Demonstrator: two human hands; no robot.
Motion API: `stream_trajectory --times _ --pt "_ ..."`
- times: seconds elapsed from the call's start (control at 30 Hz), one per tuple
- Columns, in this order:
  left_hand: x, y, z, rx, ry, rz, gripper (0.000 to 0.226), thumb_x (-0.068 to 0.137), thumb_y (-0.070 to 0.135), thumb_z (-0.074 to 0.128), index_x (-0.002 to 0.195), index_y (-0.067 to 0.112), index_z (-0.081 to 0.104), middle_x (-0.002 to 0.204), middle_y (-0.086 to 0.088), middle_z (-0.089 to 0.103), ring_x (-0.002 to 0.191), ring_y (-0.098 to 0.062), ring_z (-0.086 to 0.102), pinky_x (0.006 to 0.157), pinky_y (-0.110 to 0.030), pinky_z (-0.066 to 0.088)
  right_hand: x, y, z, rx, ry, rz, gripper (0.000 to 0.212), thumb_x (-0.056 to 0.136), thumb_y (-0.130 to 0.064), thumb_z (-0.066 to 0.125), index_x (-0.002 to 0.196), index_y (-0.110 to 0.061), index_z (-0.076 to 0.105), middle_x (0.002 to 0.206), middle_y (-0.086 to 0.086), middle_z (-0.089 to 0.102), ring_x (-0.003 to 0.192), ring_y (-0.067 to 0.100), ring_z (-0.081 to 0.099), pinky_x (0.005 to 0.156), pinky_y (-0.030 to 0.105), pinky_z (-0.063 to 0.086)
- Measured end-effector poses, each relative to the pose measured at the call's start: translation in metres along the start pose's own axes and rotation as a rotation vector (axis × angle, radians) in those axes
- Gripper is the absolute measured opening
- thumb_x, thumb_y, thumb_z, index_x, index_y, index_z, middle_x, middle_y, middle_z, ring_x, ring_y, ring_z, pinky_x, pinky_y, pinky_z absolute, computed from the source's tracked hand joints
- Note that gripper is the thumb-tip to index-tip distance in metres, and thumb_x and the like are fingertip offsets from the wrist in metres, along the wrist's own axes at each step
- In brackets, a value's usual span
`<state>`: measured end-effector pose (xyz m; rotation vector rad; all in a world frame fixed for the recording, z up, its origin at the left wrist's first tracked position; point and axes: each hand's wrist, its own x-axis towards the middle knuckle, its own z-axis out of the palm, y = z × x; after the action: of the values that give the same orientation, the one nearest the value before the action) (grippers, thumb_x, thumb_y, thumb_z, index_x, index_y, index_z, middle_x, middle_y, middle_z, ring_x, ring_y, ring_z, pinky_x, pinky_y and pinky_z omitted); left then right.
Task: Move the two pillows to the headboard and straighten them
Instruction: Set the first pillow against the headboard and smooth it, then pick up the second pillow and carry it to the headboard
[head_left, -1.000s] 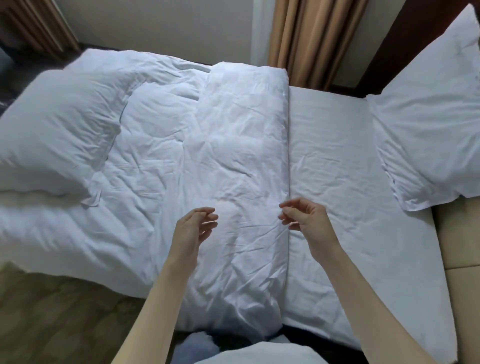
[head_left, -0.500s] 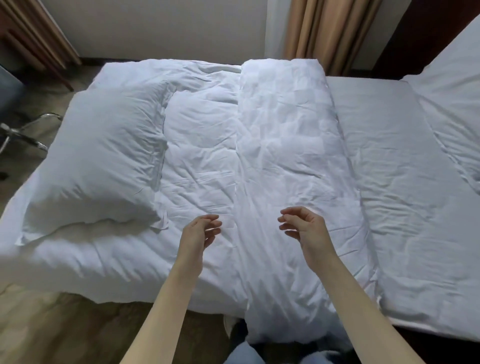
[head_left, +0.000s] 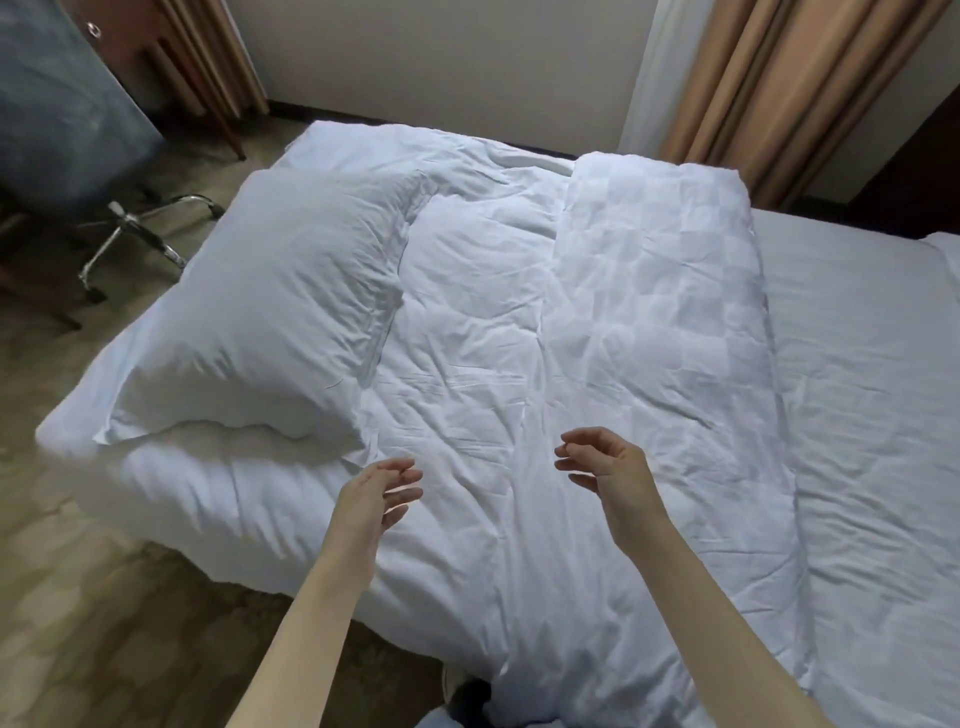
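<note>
A white pillow (head_left: 270, 312) lies on the left part of the bed, on top of the crumpled white duvet (head_left: 519, 374). Only a white corner at the far right edge (head_left: 946, 244) shows where the second pillow lay; I cannot tell that it is the pillow. My left hand (head_left: 376, 493) hovers over the duvet just right of the pillow's near corner, fingers loosely curled and empty. My right hand (head_left: 602, 467) hangs a little further right, also empty with fingers apart. Neither hand touches the pillow.
The duvet's folded edge (head_left: 675, 312) runs down the bed's middle, with the bare white sheet (head_left: 872, 415) to its right. An office chair's chrome base (head_left: 140, 234) stands on the floor at left. Tan curtains (head_left: 769, 83) hang behind the bed.
My view has swung left: the left pillow has come toward the centre and the right pillow has slipped out of frame. Both hands stay raised and empty, now nearer the left pillow.
</note>
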<state>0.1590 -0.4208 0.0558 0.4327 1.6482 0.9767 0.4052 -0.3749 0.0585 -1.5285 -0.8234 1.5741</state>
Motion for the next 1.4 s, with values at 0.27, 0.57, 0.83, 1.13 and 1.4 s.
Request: stream_trajectory --times 0.27,0.57,0.83,1.13,1.4 --pt "0.029 0.013 -0.015 0.029 -0.026 -0.022 0.024 0.094 0.012 0.046 0.102 0.019 0.068 0.103 -0.002 0.074 0.1 -0.014 0.067 0.084 -0.026 0.049 0.035 0.0 0.033 -0.021 -0.066 0.057 0.015 0.083 -0.004 0.06 0.092 -0.013 0.068 0.083 0.002 0.073 0.079 0.017 0.068 0.079 0.032 0.047" --pt "0.142 0.067 -0.068 0.022 -0.015 0.021 0.028 0.096 0.007 0.042 0.116 0.016 0.06 0.113 -0.003 0.064 0.098 -0.017 0.061 0.086 -0.031 0.047 0.099 -0.02 0.137 -0.041 -0.064 0.029 0.02 0.084 -0.005 0.059 0.096 -0.019 0.068 0.098 0.005 0.071 0.091 0.019 0.064 0.084 0.035 0.046" --pt "0.281 0.146 -0.165 0.375 0.025 0.185 0.043 0.095 0.008 0.043 0.136 0.014 0.05 0.145 -0.008 0.046 0.131 -0.021 0.043 0.111 -0.031 0.032 0.176 -0.032 0.283 -0.089 0.031 0.077 0.025 0.086 -0.012 0.06 0.107 -0.026 0.063 0.105 0.0 0.064 0.094 0.013 0.057 0.079 0.031 0.041" --pt "0.42 0.219 -0.262 0.758 0.086 0.189 0.058 0.097 0.034 0.042 0.151 0.024 0.023 0.162 0.001 0.009 0.147 -0.026 0.005 0.116 -0.048 0.014 0.287 -0.05 0.405 -0.201 -0.035 0.293 0.064 0.083 -0.031 0.064 0.141 -0.033 0.035 0.137 0.003 0.048 0.115 0.024 0.047 0.091 0.042 0.038" --pt "0.535 0.248 -0.31 0.796 0.162 -0.008 0.067 0.093 0.049 0.035 0.152 0.024 0.014 0.161 -0.006 0.013 0.143 -0.037 0.016 0.114 -0.053 0.016 0.37 -0.05 0.46 -0.229 0.046 0.438 0.085 0.085 -0.039 0.062 0.151 -0.03 0.008 0.159 0.001 0.017 0.141 0.028 0.027 0.11 0.05 0.025"
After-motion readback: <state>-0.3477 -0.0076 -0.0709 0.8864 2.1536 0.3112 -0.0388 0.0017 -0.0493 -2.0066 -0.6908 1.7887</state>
